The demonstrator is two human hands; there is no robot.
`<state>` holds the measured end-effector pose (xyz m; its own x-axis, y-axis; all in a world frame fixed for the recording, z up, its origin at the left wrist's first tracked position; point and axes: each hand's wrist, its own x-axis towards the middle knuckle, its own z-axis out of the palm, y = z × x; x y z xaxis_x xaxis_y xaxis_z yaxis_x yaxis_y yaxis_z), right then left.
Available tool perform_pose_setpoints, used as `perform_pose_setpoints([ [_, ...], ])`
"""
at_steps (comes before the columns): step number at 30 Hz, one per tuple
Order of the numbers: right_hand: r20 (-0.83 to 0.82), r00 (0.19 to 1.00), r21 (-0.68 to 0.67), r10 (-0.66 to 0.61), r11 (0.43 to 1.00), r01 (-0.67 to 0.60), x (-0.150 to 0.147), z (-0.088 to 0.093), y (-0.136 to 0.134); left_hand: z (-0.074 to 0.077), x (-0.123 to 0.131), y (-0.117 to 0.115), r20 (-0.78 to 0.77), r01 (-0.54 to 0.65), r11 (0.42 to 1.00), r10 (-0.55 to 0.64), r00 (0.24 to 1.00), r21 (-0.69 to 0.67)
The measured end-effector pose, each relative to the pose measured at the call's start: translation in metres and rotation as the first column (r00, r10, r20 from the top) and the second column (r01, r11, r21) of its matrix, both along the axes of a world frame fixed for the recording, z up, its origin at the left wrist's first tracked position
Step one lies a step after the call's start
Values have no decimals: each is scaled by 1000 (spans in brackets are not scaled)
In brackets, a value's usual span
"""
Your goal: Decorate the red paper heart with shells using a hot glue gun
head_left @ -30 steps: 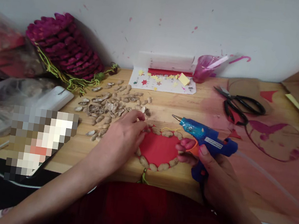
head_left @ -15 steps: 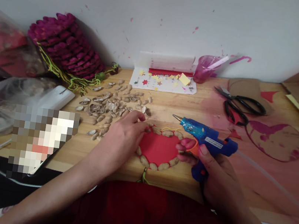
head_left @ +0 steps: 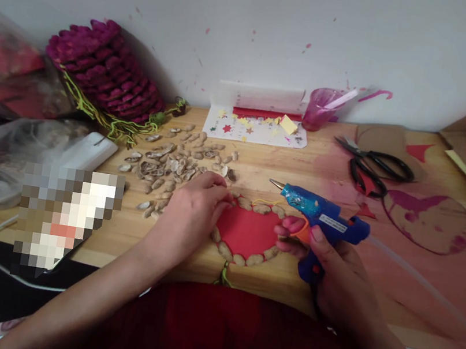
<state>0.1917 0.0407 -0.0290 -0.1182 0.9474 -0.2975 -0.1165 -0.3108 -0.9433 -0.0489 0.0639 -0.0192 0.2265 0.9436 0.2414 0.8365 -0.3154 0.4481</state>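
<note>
A red heart-shaped piece, edged with peanut shells, lies flat on the table in front of me. My left hand is over its left edge, fingers curled and pressed together; what lies under the fingertips is hidden. In my right hand is a blue hot glue gun, held by its handle with fingers at the orange trigger. Its metal nozzle points left, above the heart's upper right side. A clear glue stick trails from its back end.
Loose peanut shells are scattered left of centre. Black-handled scissors and a heart-shaped cardboard piece lie right. Behind stand a pink plastic cup and a sheet with paper stars. A purple shell-covered craft piece leans back left.
My left hand's fingers have shifted very slightly at the heart's edge. The glue gun stays in nearly the same place, and the camera view has moved a little.
</note>
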Motion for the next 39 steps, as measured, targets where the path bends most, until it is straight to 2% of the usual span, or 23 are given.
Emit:
perform_pose_setpoints([
  [5, -74, 996, -37, -39, 999, 37, -1, 0, -1, -1, 1, -1, 12, 7, 1000, -8, 1000, 7],
  [15, -80, 997, -36, -24, 999, 21, 1, -3, 0, -2, 6, -6, -53, -17, 1000, 18, 998, 16],
  [21, -83, 994, -59, -76, 996, 71, 0, -5, 1, -2, 9, -7, -43, -51, 999, 50, 998, -12],
  [28, -62, 986, -99, -158, 984, 151, -2, -4, 1, -2, 11, -5, -118, -49, 999, 48, 992, -8],
  [34, -41, 980, -128, -195, 974, 189, -6, 1, 1, -7, 11, -6, -122, -49, 999, 50, 991, 8],
  [39, -37, 977, -166, -210, 965, 201, -6, -1, 2, -5, 12, -5, -123, -48, 999, 47, 991, 0],
])
